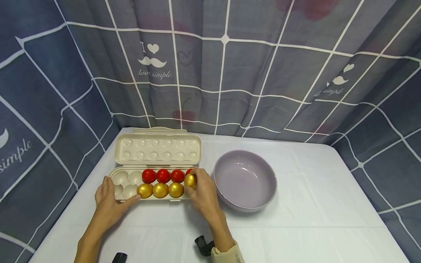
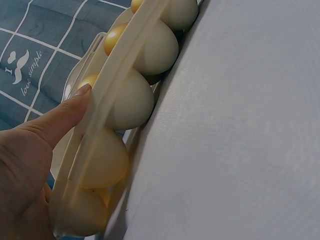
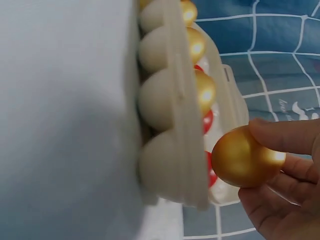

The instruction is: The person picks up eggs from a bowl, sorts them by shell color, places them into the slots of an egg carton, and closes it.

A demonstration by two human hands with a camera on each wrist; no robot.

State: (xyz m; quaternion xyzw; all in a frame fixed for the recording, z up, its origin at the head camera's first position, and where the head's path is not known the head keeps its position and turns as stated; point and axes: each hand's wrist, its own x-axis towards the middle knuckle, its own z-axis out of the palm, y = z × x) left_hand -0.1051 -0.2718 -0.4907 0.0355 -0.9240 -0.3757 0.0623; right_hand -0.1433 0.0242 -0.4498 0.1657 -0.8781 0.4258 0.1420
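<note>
A cream plastic egg carton [image 1: 158, 147] lies with its lid folded back on the table. Several red eggs [image 1: 163, 175] fill part of its back row, and three gold eggs [image 1: 160, 190] sit in the front row. At the right end, my right hand [image 1: 204, 190] pinches another gold egg [image 3: 245, 157] between thumb and fingers, above the carton's rim in the right wrist view. My left hand [image 1: 110, 204] spans the carton's front left corner, fingers along the left end. Its outstretched thumb [image 2: 65, 115] rests on the front rim beside a gold egg.
Cups at the carton's left end [image 1: 129, 190] hold no eggs. Close to the carton's right side stands a round lilac bowl [image 1: 245, 179]. A white cloth [image 1: 312, 190] covers the table, with grey checked curtains [image 1: 243, 65] behind and at both sides.
</note>
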